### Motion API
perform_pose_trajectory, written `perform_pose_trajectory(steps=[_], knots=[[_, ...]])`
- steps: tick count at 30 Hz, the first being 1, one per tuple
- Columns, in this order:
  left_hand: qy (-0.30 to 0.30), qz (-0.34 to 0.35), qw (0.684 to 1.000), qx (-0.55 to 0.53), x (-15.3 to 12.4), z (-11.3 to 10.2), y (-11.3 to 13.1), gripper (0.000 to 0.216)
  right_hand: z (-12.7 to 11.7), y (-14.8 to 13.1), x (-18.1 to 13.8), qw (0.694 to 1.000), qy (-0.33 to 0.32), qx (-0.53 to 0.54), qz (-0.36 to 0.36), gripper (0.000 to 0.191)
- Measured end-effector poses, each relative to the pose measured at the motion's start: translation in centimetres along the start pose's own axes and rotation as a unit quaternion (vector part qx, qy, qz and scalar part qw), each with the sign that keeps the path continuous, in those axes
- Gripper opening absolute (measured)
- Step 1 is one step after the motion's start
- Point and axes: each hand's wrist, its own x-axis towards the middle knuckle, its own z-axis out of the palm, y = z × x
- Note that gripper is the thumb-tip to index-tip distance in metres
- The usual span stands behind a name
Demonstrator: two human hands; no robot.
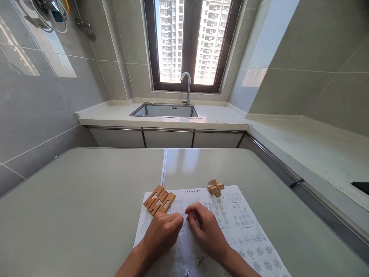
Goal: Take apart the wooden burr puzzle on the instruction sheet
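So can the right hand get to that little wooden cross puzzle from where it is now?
Probably yes. The right hand rests on the printed sheet, and the wooden cross puzzle sits just beyond it at the sheet's far edge. Nothing lies between them; the flat wooden pieces are off to the left.

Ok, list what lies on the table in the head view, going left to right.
Flat wooden puzzle pieces → left hand → right hand → small assembled wooden cross puzzle, all on or over the printed sheet.

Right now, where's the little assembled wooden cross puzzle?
In the head view the assembled wooden cross puzzle stands on the top edge of the printed instruction sheet, beyond the right hand and to the right of the flat notched wooden pieces.
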Motion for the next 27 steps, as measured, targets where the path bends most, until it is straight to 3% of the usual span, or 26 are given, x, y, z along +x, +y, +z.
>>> perform_pose_trajectory(steps=[8, 27], knots=[[-0.060, 0.016, 0.995, -0.082, -0.7, 0.6, 0.4, 0.036, -0.1, -0.1, -0.1, 1.000, -0.017, -0.013, 0.000, 0.027], [-0.074, 0.029, 0.996, -0.044, -1.0, 1.3, 0.4, 0.026, -0.1, 0.0, 0.0, 1.000, -0.028, -0.009, -0.002, 0.025]])
